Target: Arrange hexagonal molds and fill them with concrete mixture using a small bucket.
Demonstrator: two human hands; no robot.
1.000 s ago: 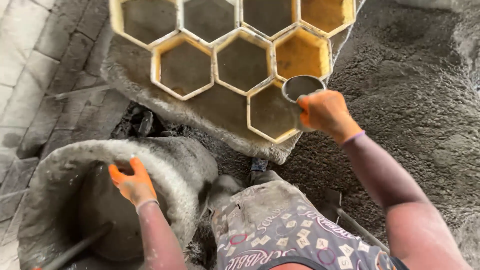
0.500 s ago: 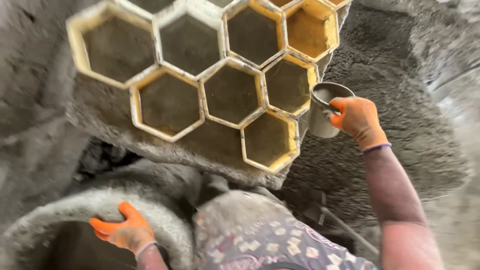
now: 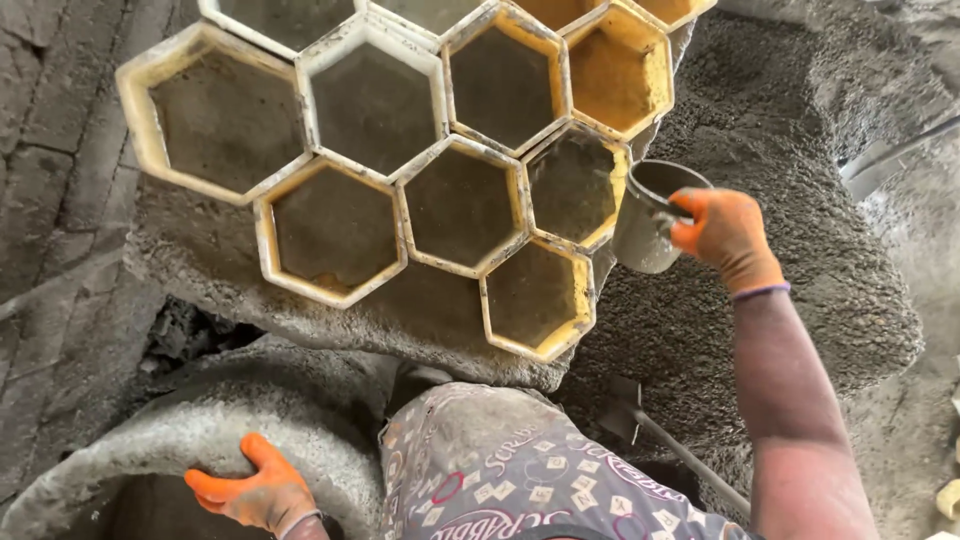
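Moulds (image 3: 460,205) hold grey mix; right hand (image 3: 725,235) grips cup (image 3: 650,225).

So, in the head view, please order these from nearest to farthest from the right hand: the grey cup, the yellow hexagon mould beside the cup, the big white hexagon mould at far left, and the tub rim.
1. Grey cup: held in the right hand.
2. Yellow hexagon mould: just left of the cup.
3. Tub rim: lower left, under the left hand.
4. White hexagon mould: far upper left.

No packages, labels, signs or screens show anywhere in this view.
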